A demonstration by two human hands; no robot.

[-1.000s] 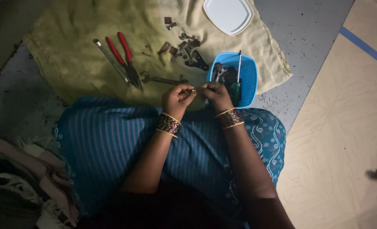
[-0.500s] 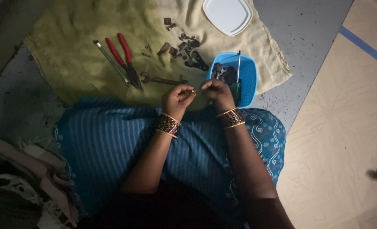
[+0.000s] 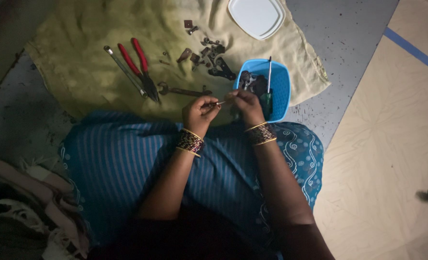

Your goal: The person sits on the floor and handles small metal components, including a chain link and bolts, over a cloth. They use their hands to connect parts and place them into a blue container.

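Note:
My left hand [image 3: 198, 113] pinches one end of a thin metal bolt [image 3: 218, 102] held level above my lap. My right hand [image 3: 245, 105] closes its fingertips on the other end of the same bolt, just in front of the blue plastic tub [image 3: 280, 91]. Both wrists wear stacked bangles. What sits on the bolt's tip is too small to tell.
A yellow-green cloth [image 3: 89, 72] covers the floor ahead with red-handled pliers [image 3: 140, 65], a steel wrench [image 3: 124, 70], a flat spanner [image 3: 182, 90] and several rusty small parts [image 3: 209, 55]. A screwdriver [image 3: 269, 84] stands in the tub. A white lid [image 3: 256, 17] lies beyond.
Both hands stay together on the bolt with only slight finger shifts; the view has drifted a little.

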